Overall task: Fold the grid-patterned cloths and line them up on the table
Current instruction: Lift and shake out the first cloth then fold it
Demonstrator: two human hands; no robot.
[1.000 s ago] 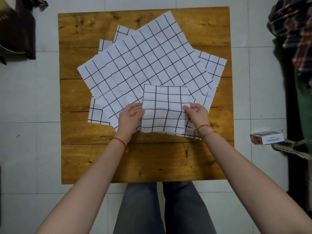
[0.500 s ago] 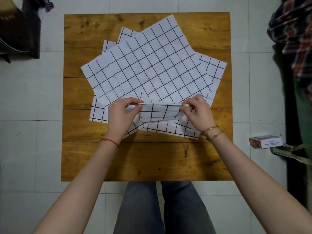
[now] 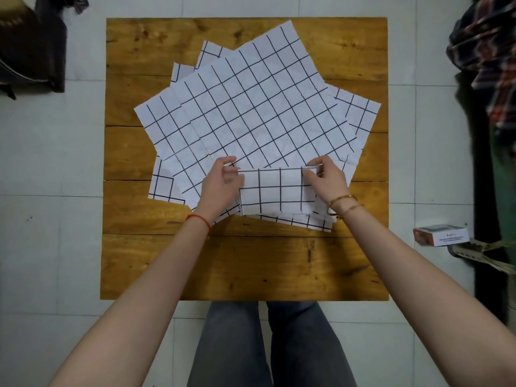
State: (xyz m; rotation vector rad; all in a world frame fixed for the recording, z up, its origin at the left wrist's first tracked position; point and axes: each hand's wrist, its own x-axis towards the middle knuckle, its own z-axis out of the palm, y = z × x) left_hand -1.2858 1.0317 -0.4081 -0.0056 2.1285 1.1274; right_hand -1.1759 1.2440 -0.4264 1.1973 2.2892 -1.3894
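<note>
Several white cloths with black grid lines lie fanned in an overlapping pile (image 3: 251, 107) on the square wooden table (image 3: 245, 263). At the pile's near edge lies a folded cloth (image 3: 276, 191), a small flat rectangle. My left hand (image 3: 220, 185) pinches its upper left corner with thumb and curled fingers. My right hand (image 3: 326, 180) pinches its upper right corner, where the layers' edges show. Both forearms reach in over the near half of the table.
Bare wood runs along the table's near side and its far corners. A small box (image 3: 441, 235) lies on the tiled floor at the right, beside plaid clothing (image 3: 485, 57). A dark bag (image 3: 30, 51) sits at the upper left. My legs (image 3: 268, 344) show below the table.
The folded cloth was a taller rectangle a second ago. Both hands brought its edge over, halving it into a short flat rectangle, and still pinch its top corners.
</note>
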